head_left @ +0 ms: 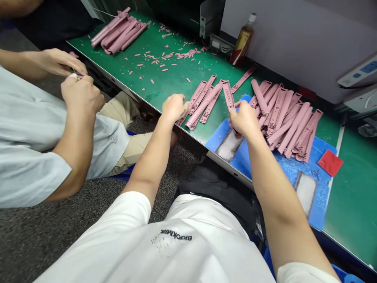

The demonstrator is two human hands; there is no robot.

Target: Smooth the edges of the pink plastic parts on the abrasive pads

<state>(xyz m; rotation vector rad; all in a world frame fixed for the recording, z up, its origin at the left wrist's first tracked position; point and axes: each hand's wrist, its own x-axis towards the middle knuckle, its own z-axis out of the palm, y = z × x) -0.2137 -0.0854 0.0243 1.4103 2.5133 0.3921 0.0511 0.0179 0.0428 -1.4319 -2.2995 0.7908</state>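
Presently, item one: my right hand [244, 119] pinches the lower end of one pink strap [228, 94], which stands up off the blue mat [294, 169] at the bench edge. Item two: my left hand [174, 107], fingers curled, rests on the near end of a small row of straps [203, 101] lying on the green bench [165, 82] — I cannot tell whether it grips any. Item three: a large strap heap [287, 122] just right of my right hand. Item four: pink offcuts [173, 55], farther back. Item five — a co-worker's hands [73, 84] to my left, close together.
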